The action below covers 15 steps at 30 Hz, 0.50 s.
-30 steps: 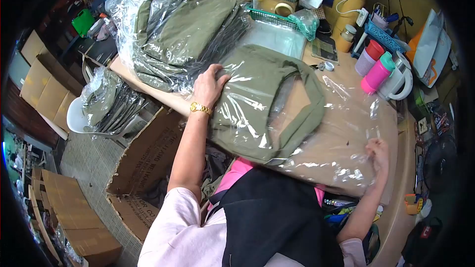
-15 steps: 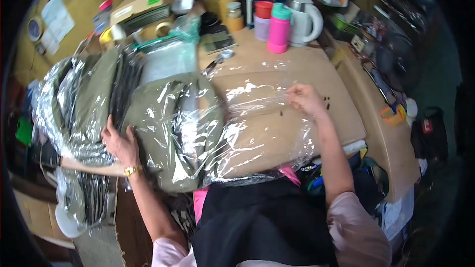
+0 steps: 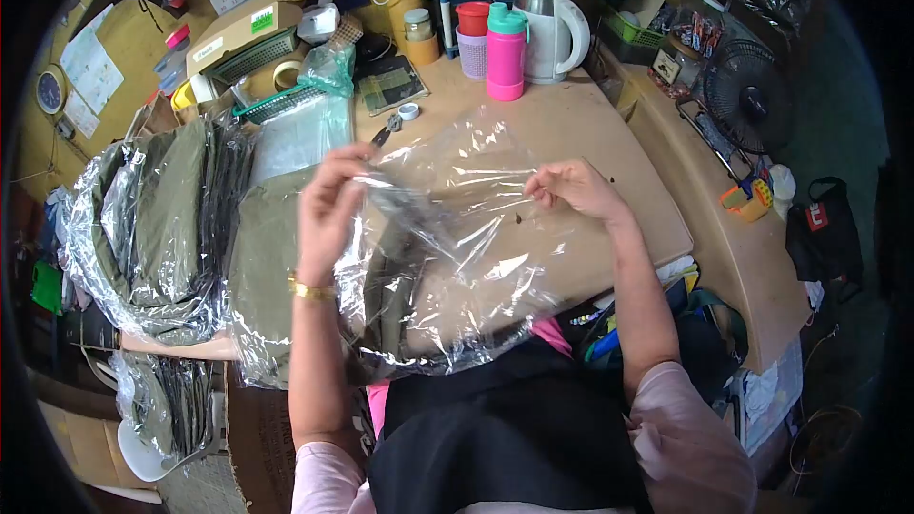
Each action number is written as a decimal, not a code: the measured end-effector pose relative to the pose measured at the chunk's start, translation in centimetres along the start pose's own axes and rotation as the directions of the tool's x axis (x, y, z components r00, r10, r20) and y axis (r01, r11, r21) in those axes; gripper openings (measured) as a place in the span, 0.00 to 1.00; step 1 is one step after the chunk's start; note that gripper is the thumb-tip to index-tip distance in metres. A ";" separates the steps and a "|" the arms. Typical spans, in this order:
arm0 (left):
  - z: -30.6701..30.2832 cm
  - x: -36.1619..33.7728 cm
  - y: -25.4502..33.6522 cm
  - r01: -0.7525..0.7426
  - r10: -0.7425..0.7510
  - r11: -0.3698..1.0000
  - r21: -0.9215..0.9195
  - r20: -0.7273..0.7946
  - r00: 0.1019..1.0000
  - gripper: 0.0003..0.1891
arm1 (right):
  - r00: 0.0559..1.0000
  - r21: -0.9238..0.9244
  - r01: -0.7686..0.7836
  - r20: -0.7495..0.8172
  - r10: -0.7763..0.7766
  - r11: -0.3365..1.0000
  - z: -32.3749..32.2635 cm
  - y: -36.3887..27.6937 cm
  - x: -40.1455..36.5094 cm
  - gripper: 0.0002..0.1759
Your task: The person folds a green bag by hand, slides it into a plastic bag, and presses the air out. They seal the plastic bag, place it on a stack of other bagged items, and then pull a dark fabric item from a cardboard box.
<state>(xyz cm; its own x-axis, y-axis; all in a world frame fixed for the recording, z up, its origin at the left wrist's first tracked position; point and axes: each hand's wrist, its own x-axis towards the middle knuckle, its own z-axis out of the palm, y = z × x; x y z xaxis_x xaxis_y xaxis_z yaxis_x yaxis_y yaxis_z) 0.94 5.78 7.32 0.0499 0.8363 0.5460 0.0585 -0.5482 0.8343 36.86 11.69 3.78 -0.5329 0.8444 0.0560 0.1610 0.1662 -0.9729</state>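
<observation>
Olive-green cloth item in clear, shiny, loose plastic sleeve lies flat along near edge of tan, board-topped bench, cloth mostly twd L edge, w/ slack see-through film running R twd mid-bench. Key relation: sleeve's long axis looks roughly L–R, parallel to near edge, both hands above its far side; L hand nearer the cloth, R hand nearer the slack end, film stretched btwn. L hand: raised, fingers bent & pointing R, gold-coloured metal wristwatch on wrist, forearm straight up from near edge; blurred, a fold of film right at its fingertips, can't tell if gripped. R hand: back up, thumb & forefinger pinched together on film, other fingers curled, forearm slanting in from near R corner. Tall pile of olive-green, plastic-wrapped items sits at L edge, just beside the cloth. Nr far edge: flat stack of clear plastic film, small white roll &, farther R, pink bottle w/ teal cap.
</observation>
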 end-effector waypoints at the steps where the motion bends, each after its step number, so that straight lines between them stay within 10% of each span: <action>1: -1.1 0.2 0.3 -0.023 -0.001 0.980 -0.198 -0.120 0.993 0.01 | 0.995 0.122 0.077 0.059 -0.085 0.990 -0.7 0.7 -0.3 0.10; 3: -4.7 0.2 -0.2 -0.063 0.020 0.824 -0.563 -0.083 0.996 0.07 | 0.978 0.133 0.126 0.148 -0.145 0.983 -1.4 2.3 -0.5 0.07; 6: -8.8 0.0 -0.9 -0.074 0.067 0.847 -0.526 -0.032 0.997 0.16 | 0.971 -0.102 0.159 0.197 -0.137 0.982 -1.2 3.8 -0.3 0.12; 9: -10.9 -1.1 1.1 0.058 -0.058 0.998 0.024 -0.019 0.998 0.16 | 0.981 -0.175 0.192 0.033 -0.189 0.966 -0.5 4.4 0.1 0.13; 11: -11.7 -1.2 2.5 0.118 -0.141 0.970 0.213 0.097 0.985 0.15 | 0.943 0.354 0.328 -0.179 -0.281 0.876 0.3 4.1 0.0 0.10; 15: -14.5 -1.8 1.4 0.073 -0.098 0.964 0.254 0.086 0.991 0.12 | 0.866 0.593 0.495 -0.282 -0.413 0.634 0.9 4.2 0.9 0.11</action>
<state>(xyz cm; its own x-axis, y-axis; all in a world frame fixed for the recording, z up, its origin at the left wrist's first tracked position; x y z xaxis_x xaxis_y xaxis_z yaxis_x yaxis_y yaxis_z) -13.54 3.66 8.63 0.1296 0.8821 0.4529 0.3137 -0.4698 0.8252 36.31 12.75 -0.45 -0.2941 0.8063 0.5133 -0.6548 0.2213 -0.7227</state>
